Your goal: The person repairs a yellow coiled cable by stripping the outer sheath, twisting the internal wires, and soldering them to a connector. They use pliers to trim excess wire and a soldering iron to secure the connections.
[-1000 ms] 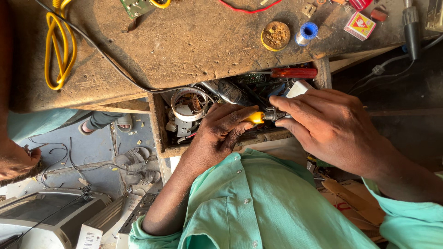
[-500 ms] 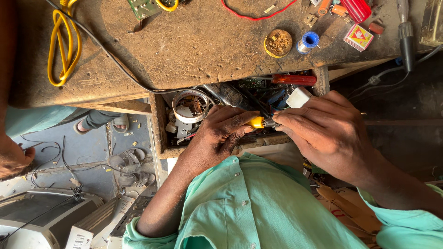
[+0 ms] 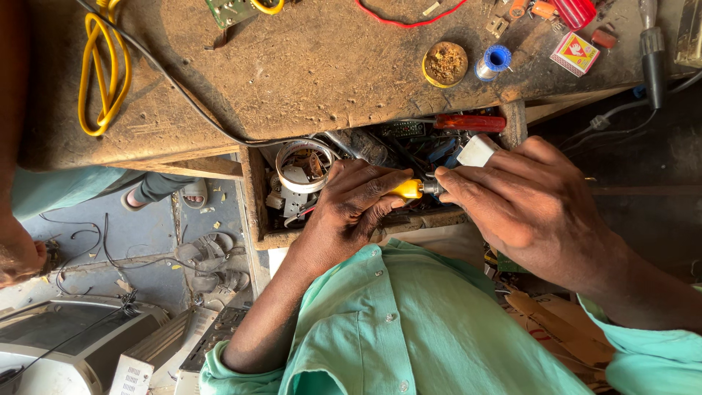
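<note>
Nearest us, our left hand [image 3: 351, 208] pinches the yellow-handled tool [image 3: 406, 189] at its handle end; our right hand [image 3: 526, 201] closes its fingertips on the dark tip end. The tool's long axis runs left-right, bridging both hands, just above the open drawer [image 3: 254, 197] of parts. Farther off, a red-handled screwdriver [image 3: 468, 123] lies at the bench [image 3: 307, 66] edge.
</note>
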